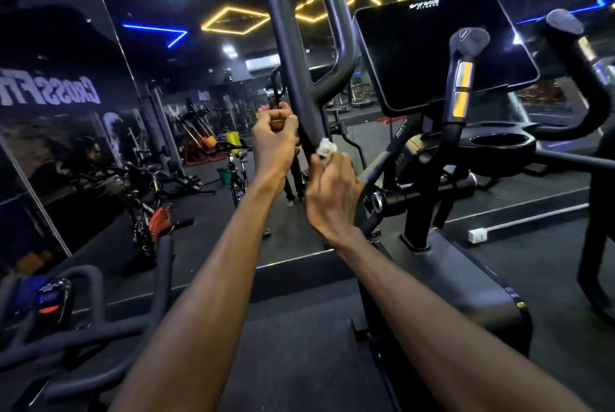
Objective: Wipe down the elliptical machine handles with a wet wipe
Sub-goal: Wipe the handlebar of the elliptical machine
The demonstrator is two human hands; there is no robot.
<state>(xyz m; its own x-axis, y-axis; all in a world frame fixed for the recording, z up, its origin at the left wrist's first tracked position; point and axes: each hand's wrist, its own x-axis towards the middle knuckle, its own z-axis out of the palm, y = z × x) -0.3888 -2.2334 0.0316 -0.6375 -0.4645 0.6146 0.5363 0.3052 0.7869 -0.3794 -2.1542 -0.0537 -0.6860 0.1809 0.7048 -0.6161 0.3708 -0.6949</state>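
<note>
At the lower stem of the looped handle [301, 85], just under where its two tubes join, the wet wipe [325, 148] sits bunched against the bar. Right hand [332, 192] pinches the wipe between curled fingers and thumb, pressing it to the tube. Left hand [274, 142] is curled round the same bar just above and to the left, seemingly steadying it. Both arms reach forward and up, nearly straight, wrists raised.

Progress, by judgement: wiping is under way on this one handle, low on its length. The loop overhead shows no sign either way. Likely left: the short grip [464, 72] with yellow bands beside the dark screen [439, 49], and the far handle [572, 42] at right. No wetness visible in this dim light.
</note>
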